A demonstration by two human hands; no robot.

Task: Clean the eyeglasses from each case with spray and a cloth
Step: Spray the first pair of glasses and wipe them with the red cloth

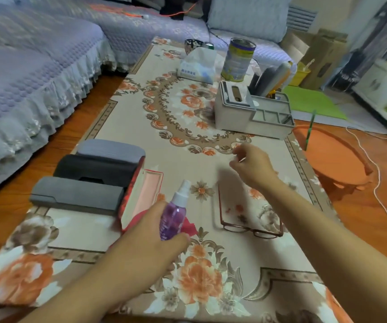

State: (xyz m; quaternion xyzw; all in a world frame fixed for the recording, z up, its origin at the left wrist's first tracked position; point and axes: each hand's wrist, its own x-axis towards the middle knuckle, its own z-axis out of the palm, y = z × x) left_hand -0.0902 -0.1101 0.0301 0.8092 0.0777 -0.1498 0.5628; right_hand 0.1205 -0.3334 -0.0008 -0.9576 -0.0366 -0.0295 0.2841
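We've got the spray bottle (175,212) in our left hand (157,231), fingers curled round its purple body, white nozzle up. Our right hand (252,165) hovers over the table (211,164), fingertips pinched on something thin and pale; it's too small for us to name. The eyeglasses (250,227) lie unfolded on the floral cloth just beside that right forearm, lenses nearest us, arms pointing away. The red case (138,197) stands open beside the bottle, and a red cloth (189,227) peeks out behind our left hand. Three more cases wait shut at the left: a grey case (76,194), a black case (97,169) and another grey one (110,148).

Now, those glasses look light and thin-framed, so we'd judge them delicate at the hinges. Better we lift them by the bridge or the frame's edge, not the lenses, which will smear and turn slick once sprayed. The cloth is soft and limp, so we'd bunch it round each lens.
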